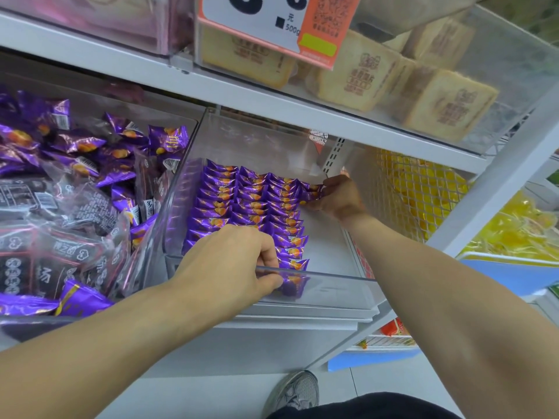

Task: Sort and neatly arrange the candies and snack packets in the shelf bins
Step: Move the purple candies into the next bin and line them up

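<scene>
A clear plastic bin [332, 278] on the middle shelf holds neat rows of purple candy packets [242, 204] with orange hearts. My left hand [233, 261] reaches over the bin's front wall, its fingers curled round purple packets [292, 284] at the near end of the rows. My right hand [338, 198] is at the back right of the bin and pinches a purple packet [313, 192] beside the far end of the rows. The right part of the bin floor is bare white.
The bin to the left [75, 192] is piled with loose purple packets and dark clear-wrapped packets. Above, a bin of beige wrapped cakes [363, 77] sits behind a price sign [281, 22]. A wire mesh panel [405, 192] and yellow candies [514, 228] lie to the right.
</scene>
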`<state>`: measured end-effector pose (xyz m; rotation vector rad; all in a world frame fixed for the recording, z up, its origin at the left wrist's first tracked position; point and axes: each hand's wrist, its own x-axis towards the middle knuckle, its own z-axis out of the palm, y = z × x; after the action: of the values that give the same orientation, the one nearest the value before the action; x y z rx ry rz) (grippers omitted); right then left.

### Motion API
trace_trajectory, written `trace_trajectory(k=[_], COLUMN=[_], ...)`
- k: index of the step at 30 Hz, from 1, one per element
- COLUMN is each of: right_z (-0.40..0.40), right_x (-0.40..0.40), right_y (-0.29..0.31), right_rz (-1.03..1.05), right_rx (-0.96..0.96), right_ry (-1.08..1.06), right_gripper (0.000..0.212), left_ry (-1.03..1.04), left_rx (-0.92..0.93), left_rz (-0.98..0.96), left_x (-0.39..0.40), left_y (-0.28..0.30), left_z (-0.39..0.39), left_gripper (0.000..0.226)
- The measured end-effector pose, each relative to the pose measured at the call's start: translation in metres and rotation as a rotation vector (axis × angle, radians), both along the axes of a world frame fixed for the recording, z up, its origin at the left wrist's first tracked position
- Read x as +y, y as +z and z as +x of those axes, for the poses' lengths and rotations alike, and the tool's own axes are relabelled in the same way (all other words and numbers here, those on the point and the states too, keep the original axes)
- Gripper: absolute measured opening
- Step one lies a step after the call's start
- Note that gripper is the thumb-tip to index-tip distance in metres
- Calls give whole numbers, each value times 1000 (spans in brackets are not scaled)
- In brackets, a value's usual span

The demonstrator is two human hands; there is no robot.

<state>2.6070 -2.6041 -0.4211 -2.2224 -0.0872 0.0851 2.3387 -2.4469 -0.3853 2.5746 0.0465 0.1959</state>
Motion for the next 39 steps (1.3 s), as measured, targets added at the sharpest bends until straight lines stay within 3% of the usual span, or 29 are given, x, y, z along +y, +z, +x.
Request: trace_trajectory(k=[21, 25, 27, 29, 32, 34, 39], right_z=[-19, -15, -20, -35, -84, -133, -250], right_x=[4, 1, 1, 6, 23, 37, 90], right_y=[18, 29, 40, 53, 71, 83, 96], right_rz=[23, -165, -186, -126, 128, 187, 273], right_rx=[52, -94, -170, -225, -211, -225, -353], right_ry=[-21, -70, -46, -10, 96, 213, 561], right_gripper=[76, 60, 38, 19, 21, 17, 22], left_ry=[-7, -76, -140, -181, -164, -85, 199], left_rx=[-24, -89, -194, -340, -446, -498, -410], left_rz=[1, -4, 6, 29, -25, -77, 41], left_x=[-2, -2, -5, -7, 9, 35, 127], left_y=[2, 2, 4, 15, 38, 51, 55], left_z=[-2, -3, -7, -16, -35, -48, -72], left_gripper=[19, 16, 20, 23, 15, 12, 6])
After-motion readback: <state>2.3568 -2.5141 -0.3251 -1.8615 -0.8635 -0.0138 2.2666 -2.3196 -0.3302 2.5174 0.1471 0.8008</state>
